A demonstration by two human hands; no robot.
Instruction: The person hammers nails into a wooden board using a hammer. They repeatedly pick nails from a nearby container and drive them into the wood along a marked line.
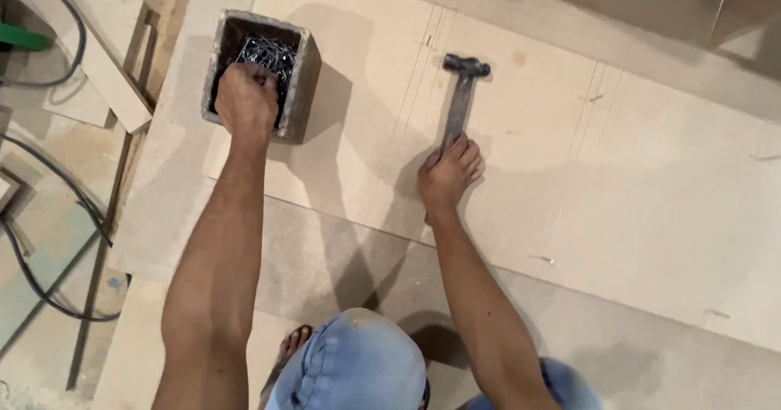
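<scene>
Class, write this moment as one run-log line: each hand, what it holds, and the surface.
left hand: in box of nails | right hand: gripping hammer | surface: pale board, hammer head resting on it

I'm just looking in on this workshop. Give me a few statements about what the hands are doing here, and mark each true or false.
1. The left hand reaches into a box of nails. True.
2. The right hand holds a saw. False: it grips a hammer by the handle.
3. The hammer's head rests on the pale board. True.
4. The box lies tipped on its side. False: it stands upright, open at the top.
</scene>
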